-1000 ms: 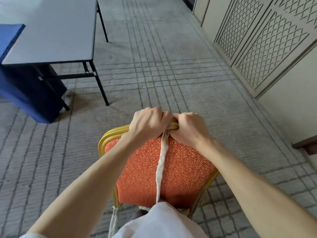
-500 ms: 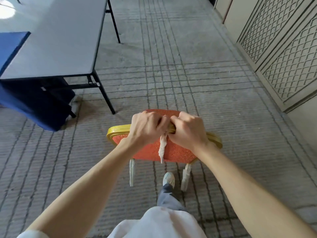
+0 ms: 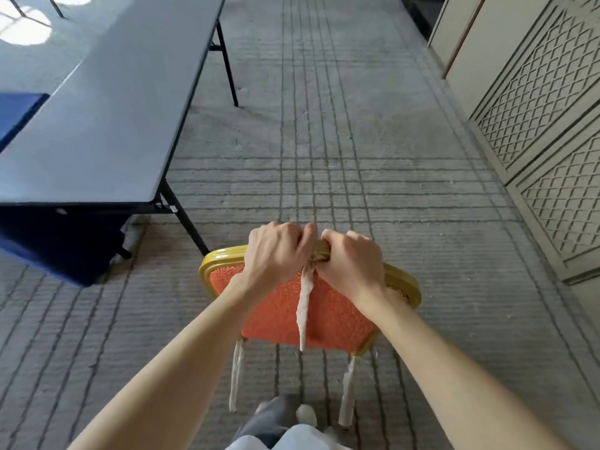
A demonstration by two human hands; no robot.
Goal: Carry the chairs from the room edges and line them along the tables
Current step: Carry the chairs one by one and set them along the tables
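We are gripping the top rail of the chair [image 3: 331, 319] with both hands. The left hand [image 3: 279, 251] and the right hand [image 3: 352, 264] are curling their fingers over the gold frame, side by side, knuckles nearly touching. The chair is sitting directly in front of us over the grey carpet [image 3: 324, 141], its orange back facing us, near the closest corner of the long grey table [image 3: 107, 118] on our left. A pale strip [image 3: 305, 306] is hanging down the back from between our hands. Its 2 rear legs [image 3: 235, 375] are showing pale wrapping. A blue cloth [image 3: 48, 241] is draping below the table.
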